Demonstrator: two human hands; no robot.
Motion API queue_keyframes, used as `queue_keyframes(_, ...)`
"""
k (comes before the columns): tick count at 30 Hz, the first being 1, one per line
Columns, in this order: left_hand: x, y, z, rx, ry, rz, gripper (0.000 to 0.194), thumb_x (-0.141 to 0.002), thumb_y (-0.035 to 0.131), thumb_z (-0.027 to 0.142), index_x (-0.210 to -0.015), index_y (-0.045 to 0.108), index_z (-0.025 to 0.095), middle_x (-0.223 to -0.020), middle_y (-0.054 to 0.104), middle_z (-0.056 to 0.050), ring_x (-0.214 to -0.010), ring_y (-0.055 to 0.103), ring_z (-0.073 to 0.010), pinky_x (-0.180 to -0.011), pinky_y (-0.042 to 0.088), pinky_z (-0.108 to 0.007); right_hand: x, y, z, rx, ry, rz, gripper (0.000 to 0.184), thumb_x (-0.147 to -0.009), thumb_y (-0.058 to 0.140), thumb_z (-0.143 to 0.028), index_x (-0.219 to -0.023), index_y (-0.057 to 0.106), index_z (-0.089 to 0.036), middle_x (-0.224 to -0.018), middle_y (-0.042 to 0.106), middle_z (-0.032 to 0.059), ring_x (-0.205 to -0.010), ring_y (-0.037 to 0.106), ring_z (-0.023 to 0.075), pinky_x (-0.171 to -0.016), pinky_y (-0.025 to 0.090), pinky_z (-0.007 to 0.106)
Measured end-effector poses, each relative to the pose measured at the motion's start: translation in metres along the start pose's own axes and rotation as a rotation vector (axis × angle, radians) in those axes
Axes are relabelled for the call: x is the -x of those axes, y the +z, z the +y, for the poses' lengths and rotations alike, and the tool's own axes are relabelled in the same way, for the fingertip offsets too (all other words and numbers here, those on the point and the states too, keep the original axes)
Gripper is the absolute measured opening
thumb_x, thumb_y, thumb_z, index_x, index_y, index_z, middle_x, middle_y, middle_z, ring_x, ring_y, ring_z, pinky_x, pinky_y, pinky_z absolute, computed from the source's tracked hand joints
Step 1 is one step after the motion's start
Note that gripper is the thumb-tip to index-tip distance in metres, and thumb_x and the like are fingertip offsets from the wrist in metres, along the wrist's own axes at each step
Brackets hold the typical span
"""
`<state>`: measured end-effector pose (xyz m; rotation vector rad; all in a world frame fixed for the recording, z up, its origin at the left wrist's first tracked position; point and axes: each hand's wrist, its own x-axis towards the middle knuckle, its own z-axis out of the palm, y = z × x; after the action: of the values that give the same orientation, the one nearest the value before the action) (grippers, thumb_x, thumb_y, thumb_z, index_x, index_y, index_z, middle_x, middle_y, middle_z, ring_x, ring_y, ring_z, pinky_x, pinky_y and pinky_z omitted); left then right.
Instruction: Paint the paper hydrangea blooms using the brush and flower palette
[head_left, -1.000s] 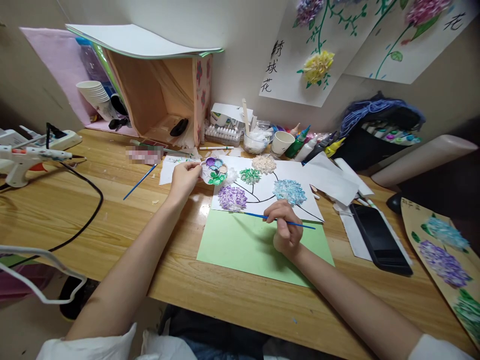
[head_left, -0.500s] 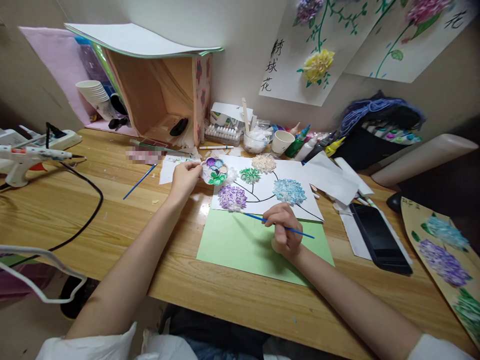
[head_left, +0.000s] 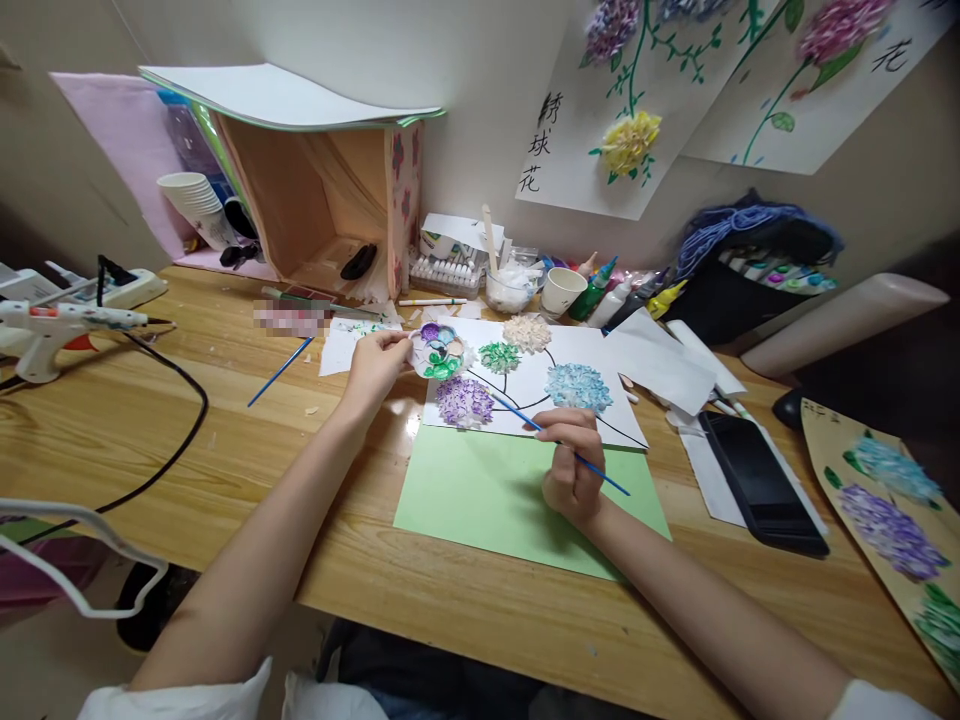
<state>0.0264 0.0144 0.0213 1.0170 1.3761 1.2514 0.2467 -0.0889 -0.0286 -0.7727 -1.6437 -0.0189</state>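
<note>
Between thumb and fingers, my left hand (head_left: 377,372) grips the edge of a small round paint palette (head_left: 439,352) with purple, blue and green wells. My right hand (head_left: 574,460) is closed round a blue paintbrush (head_left: 517,412); its tip points up and left, by the right side of a purple paper-petal flower (head_left: 464,401). Whether the tip touches the petals I cannot tell. On the white sheet (head_left: 525,418) are also a green flower (head_left: 499,357), a cream flower (head_left: 527,334) and a blue flower (head_left: 578,387), with black drawn stems. A green sheet (head_left: 517,500) lies beneath.
A glue gun (head_left: 52,335) with a black cable lies at left, and a second blue brush (head_left: 280,371) left of my hand. Behind the sheet stand a paper cup (head_left: 563,292), a bowl of white scraps (head_left: 513,287) and paint bottles (head_left: 598,288). A black phone (head_left: 761,480) lies at right.
The brush tip has risen from the purple flower's lower edge to its right side, and the brush tilts more steeply. The palette has shifted slightly right and down. The camera view has tilted slightly.
</note>
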Motion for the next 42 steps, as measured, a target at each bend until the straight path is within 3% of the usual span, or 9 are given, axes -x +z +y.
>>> queue_keyframes(5, 0.012, 0.009, 0.001, -0.003, -0.009, -0.129, 0.018, -0.062, 0.066, 0.024, -0.077, 0.067, 0.013, -0.068, 0.068, -0.001, -0.063, 0.063, -0.0142, -0.063, 0.054, -0.027, -0.008, 0.002, -0.001, 0.094, 0.081, -0.166, 0.026, -0.092, 0.039, -0.018, -0.109, 0.056, -0.026, -0.103, 0.066, 0.0057, -0.099, 0.061, 0.0224, -0.082, 0.044, 0.039)
queue_keyframes(11, 0.022, 0.015, 0.000, -0.048, 0.016, -0.226, 0.024, -0.062, 0.072, 0.030, -0.078, 0.069, 0.014, -0.075, 0.070, -0.003, -0.070, 0.064, -0.0155, -0.062, 0.054, -0.027, -0.011, 0.005, -0.002, 0.112, 0.180, -0.253, 0.027, -0.094, 0.039, -0.018, -0.111, 0.057, -0.027, -0.106, 0.067, 0.0051, -0.105, 0.059, 0.0219, -0.087, 0.045, 0.040)
queue_keyframes(34, 0.017, 0.014, -0.009, -0.053, 0.036, -0.281, 0.024, -0.064, 0.071, 0.031, -0.083, 0.069, 0.015, -0.077, 0.071, -0.003, -0.071, 0.063, -0.0147, -0.062, 0.054, -0.026, -0.010, 0.004, -0.001, 0.081, 0.187, -0.222, 0.028, -0.093, 0.038, -0.019, -0.110, 0.059, -0.027, -0.103, 0.068, 0.0040, -0.100, 0.060, 0.0216, -0.085, 0.048, 0.040)
queue_keyframes(42, 0.020, 0.015, -0.003, -0.053, 0.028, -0.255, 0.020, -0.062, 0.071, 0.027, -0.078, 0.069, 0.014, -0.072, 0.070, -0.003, -0.068, 0.063, -0.0147, -0.059, 0.054, -0.025, -0.010, 0.004, 0.000, 0.081, 0.190, -0.190, 0.027, -0.093, 0.037, -0.019, -0.108, 0.059, -0.027, -0.100, 0.069, 0.0040, -0.098, 0.060, 0.0213, -0.083, 0.047, 0.039)
